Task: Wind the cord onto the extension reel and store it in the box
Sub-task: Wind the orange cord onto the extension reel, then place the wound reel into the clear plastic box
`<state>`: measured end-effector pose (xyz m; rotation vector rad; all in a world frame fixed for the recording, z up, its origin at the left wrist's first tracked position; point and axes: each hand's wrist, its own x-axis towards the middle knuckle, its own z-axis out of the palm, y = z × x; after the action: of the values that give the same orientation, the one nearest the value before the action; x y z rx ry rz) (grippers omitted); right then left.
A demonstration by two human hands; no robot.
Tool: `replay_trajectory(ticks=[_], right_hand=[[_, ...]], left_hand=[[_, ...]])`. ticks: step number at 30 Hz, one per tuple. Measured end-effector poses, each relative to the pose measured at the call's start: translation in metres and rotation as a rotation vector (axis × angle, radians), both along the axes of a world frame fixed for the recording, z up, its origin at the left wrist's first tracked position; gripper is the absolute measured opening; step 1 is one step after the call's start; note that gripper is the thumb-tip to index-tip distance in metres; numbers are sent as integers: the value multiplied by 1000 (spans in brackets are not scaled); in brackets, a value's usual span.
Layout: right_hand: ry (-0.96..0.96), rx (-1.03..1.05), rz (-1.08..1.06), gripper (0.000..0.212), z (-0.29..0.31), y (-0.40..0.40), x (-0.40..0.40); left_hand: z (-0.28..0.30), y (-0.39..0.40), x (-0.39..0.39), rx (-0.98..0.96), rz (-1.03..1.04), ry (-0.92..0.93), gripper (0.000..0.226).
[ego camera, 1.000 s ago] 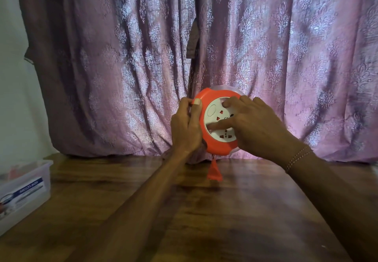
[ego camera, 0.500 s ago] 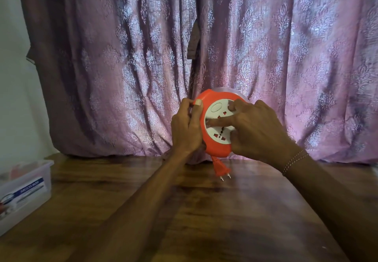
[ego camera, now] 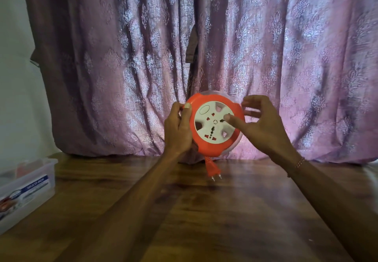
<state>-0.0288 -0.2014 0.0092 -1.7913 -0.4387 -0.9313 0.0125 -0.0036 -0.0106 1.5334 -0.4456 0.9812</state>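
An orange round extension reel [ego camera: 206, 148] with a white socket face [ego camera: 210, 124] is held upright above the wooden table [ego camera: 194, 216]. My left hand [ego camera: 178, 129] grips its left rim. My right hand [ego camera: 259, 122] is at the reel's right side, fingers spread, with the thumb tip resting on the white face. An orange two-pin plug [ego camera: 212, 169] hangs on a short bit of cord below the reel. The rest of the cord is hidden inside the reel.
A clear plastic box [ego camera: 26, 190] with a blue label stands at the table's left edge. A purple patterned curtain [ego camera: 184, 46] hangs right behind the reel. Bare wood lies between me and the reel.
My right hand has come off the socket face and opened, leaving only the thumb on it. The white disc has turned. The plug hangs shorter and closer under the reel.
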Motion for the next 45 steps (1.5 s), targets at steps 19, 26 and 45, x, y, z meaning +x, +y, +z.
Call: replay_trajectory(ticks=[19,26,45], right_hand=[[446,542,744,52,-62,65,-65],[455,554,788,52,-69,62,-82],[627,518,1045,61,-79,241,-87]], left_hand=[[-18,74,-94,210,-85,219,46],[-32,166,-107,681,619,352,32],[-88,298,-143,1007,1424,833,33]])
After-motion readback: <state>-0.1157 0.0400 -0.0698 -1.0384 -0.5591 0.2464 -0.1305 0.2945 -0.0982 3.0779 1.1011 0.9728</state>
